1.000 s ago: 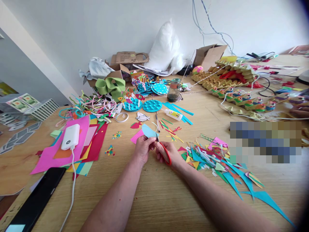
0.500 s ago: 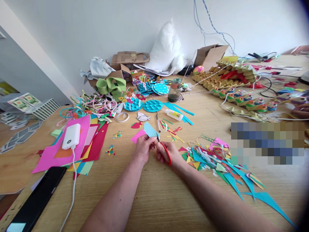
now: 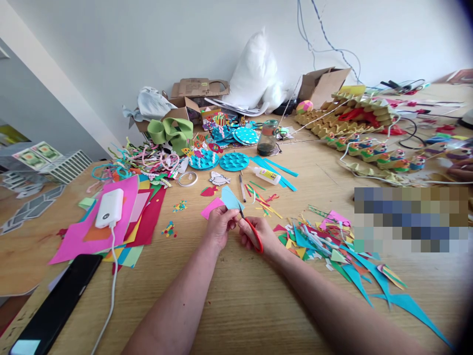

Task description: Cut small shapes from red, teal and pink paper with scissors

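Observation:
Pinched in my left hand [image 3: 219,228] is a piece of light blue paper [image 3: 230,197]. My right hand [image 3: 261,232] grips red-handled scissors [image 3: 254,235], whose blades meet the right edge of that paper. A pink paper piece [image 3: 212,207] lies just beyond my left hand. Past the paper are a red paper fish [image 3: 209,191], a white fish cutout with drawn lines [image 3: 220,178] and a pen [image 3: 242,188]. Thin coloured paper strips [image 3: 268,204] lie beyond my right hand, near a glue bottle [image 3: 266,175].
Paper scraps [image 3: 325,241] spread to the right. On the left are coloured sheets [image 3: 148,217], a white power bank [image 3: 110,208] with a cable, and a black phone [image 3: 57,303]. A glass jar [image 3: 267,138] and egg trays [image 3: 364,123] stand farther back. Another person's hand [image 3: 461,170] shows at right.
The light blue paper has tilted slightly in my left hand, and the scissor blades show a little more at its edge. Both hands stay in nearly the same place.

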Demonstrator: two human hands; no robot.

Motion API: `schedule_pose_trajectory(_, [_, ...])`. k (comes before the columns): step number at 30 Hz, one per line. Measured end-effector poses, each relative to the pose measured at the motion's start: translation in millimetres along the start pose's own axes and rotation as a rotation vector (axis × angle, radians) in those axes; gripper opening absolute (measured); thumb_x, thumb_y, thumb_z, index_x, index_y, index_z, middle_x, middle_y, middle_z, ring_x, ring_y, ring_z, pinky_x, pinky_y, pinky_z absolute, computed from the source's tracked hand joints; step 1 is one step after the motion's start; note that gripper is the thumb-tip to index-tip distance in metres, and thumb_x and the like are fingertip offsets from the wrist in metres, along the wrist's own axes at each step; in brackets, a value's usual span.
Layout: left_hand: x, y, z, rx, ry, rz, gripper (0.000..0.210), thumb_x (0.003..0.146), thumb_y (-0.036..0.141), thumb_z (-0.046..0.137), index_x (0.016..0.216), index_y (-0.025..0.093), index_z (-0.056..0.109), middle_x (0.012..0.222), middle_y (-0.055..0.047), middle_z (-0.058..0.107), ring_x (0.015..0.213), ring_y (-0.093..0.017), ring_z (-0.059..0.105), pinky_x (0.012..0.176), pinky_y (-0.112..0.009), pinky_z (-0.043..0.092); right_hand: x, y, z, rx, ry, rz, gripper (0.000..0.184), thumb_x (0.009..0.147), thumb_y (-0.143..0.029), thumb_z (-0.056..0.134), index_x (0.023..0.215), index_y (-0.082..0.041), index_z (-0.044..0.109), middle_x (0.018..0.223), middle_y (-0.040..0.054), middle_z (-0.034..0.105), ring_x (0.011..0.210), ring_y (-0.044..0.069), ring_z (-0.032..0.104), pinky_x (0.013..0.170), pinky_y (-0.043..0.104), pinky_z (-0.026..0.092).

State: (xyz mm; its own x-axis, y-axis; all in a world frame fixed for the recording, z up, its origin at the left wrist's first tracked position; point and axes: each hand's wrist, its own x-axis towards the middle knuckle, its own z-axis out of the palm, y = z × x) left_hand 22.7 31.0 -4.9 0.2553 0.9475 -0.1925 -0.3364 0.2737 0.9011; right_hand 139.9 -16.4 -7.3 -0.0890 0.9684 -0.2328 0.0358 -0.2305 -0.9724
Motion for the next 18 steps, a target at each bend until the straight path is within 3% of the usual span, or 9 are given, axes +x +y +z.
schedule_pose_trajectory(18, [-1.8,-1.0,3.3,-0.023,0.012,0.007,0.024,0.06,0.027,0.07,0.054,0.015,0.05,0.047,0.005,0.047,0.04,-0.004,0.036,0.042,-0.021,0.023,0.9,0.9,-0.4,0.015,0.015,-0.006,0.054,0.066,-0.069,0.063,0.06,-0.017,0.051,0.045,-0.0019,0.053,0.033,0.008,0.046,0.034,0.018,0.031])
